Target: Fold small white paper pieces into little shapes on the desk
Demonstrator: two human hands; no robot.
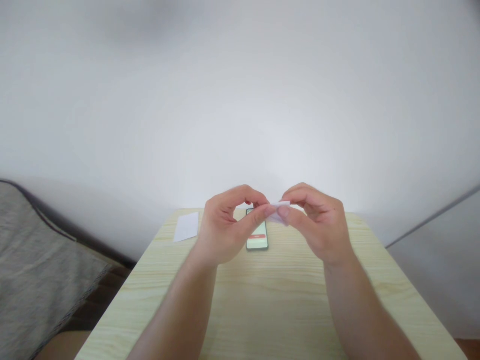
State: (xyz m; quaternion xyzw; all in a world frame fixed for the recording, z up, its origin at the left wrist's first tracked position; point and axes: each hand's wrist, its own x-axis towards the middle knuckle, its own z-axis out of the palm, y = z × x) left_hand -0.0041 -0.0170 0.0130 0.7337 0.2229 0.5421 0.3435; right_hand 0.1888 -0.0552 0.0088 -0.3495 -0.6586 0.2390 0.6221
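My left hand (pixel 225 225) and my right hand (pixel 317 222) meet above the far middle of a light wooden table (pixel 277 305). Both pinch a small folded piece of white paper (pixel 279 210) between thumbs and fingertips, holding it in the air. Under and behind the hands a phone (pixel 258 239) lies flat on the table, its screen lit with a red bar; my left hand hides part of it.
A white slip of paper (pixel 186 226) lies flat near the table's far left corner. A grey fabric-covered seat (pixel 37 280) stands to the left of the table. A plain white wall rises behind the table's far edge.
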